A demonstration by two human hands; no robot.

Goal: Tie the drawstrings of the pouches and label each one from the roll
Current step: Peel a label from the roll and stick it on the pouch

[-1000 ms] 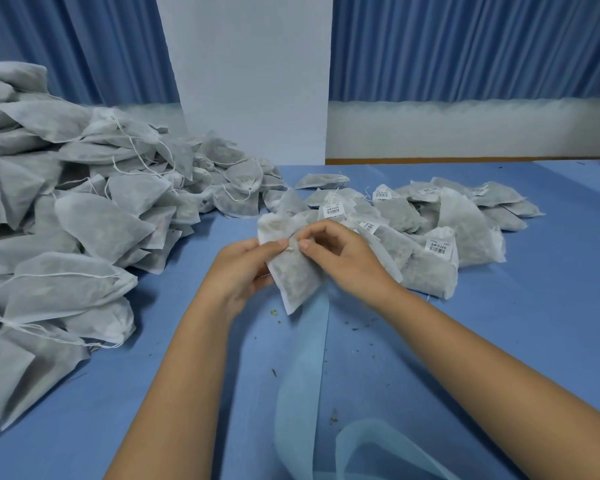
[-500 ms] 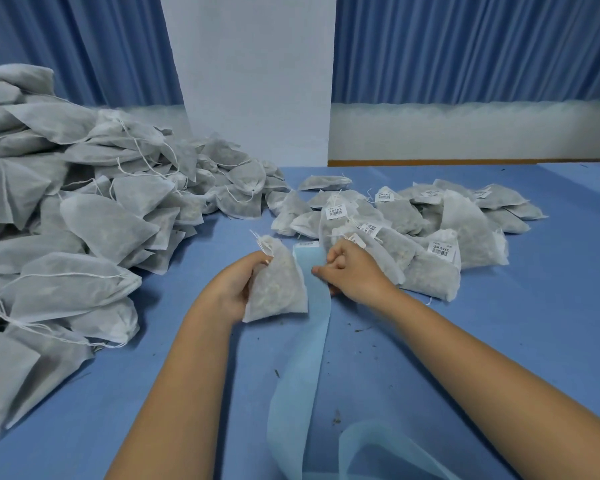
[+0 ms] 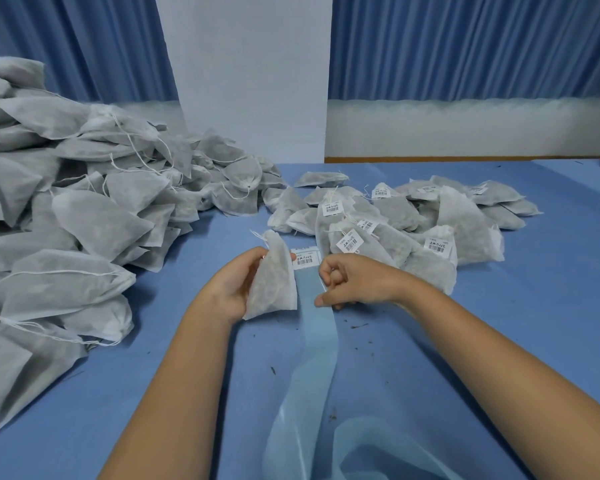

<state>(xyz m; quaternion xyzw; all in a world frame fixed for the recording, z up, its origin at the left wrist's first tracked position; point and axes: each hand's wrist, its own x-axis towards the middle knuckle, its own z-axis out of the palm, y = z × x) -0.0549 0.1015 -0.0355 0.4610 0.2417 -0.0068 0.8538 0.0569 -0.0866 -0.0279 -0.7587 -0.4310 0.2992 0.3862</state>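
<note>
Two hands over the middle of the blue worktop (image 3: pixel 534 306), close together but apart.

Left hand (image 3: pixel 238 282): fingers and thumb wrapped round one grey pouch (image 3: pixel 274 282), held upright, with the gathered neck and drawstring (image 3: pixel 258 235) at the top.

Right hand (image 3: pixel 355 282): just right of that pouch, fingers curled in, thumb tip down at the right edge of the pale backing strip (image 3: pixel 305 375). Cannot tell whether gripping the strip or merely pressing it.

Strip flat on the worktop between the two hands, trailing toward the near edge in loose folds.

One barcode label (image 3: pixel 305 257) on the strip's far end, just beside the held pouch and just beyond the right hand's knuckles.

Large heap of plain pouches (image 3: pixel 84 220) along the left side, several with loose strings.

Smaller heap of labelled pouches (image 3: pixel 413 230) directly behind the right hand, white barcode tags facing up on several.
</note>
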